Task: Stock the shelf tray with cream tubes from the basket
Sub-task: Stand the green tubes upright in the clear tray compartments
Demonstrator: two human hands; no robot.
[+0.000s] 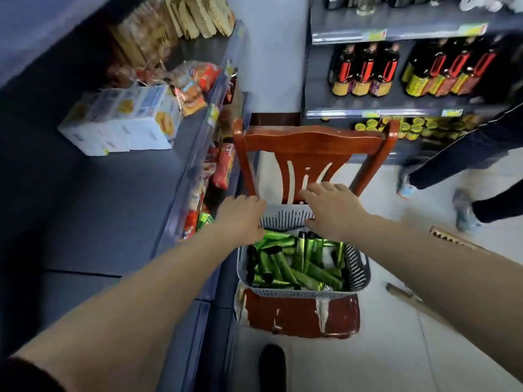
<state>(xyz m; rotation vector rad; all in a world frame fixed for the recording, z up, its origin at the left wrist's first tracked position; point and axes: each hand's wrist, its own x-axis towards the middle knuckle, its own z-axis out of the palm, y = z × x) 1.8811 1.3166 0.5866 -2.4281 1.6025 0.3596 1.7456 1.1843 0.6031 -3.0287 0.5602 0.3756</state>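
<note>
- The cream tubes (pixel 294 267) are slim, glossy, metallic-green tubes with dark caps, heaped at all angles inside the basket (pixel 358 271).
- The basket is pale grey plastic with slotted walls and a rounded rim; it sits on the worn seat of a red-brown wooden chair (pixel 307 142), whose varnish is chipped along the front edge.
- The left hand (pixel 240 215) reaches over the basket's far left corner, fingers bent down over the rim area; the frame is blurred and I cannot tell whether they grip it.
- The right hand (pixel 329 206) hovers above the far rim with fingers spread and loosely extended, holding nothing.
- To the left, a grey-blue shelf (pixel 113 193) carries white cartons (pixel 124 123) and crinkly cellophane snack bags (pixel 192 83).
- Beyond the chair, another shelf unit holds dark glass bottles (pixel 365 70) with red and yellow labels.
- At the right, another person's dark-trousered legs (pixel 458 157) cross the pale tiled floor.
</note>
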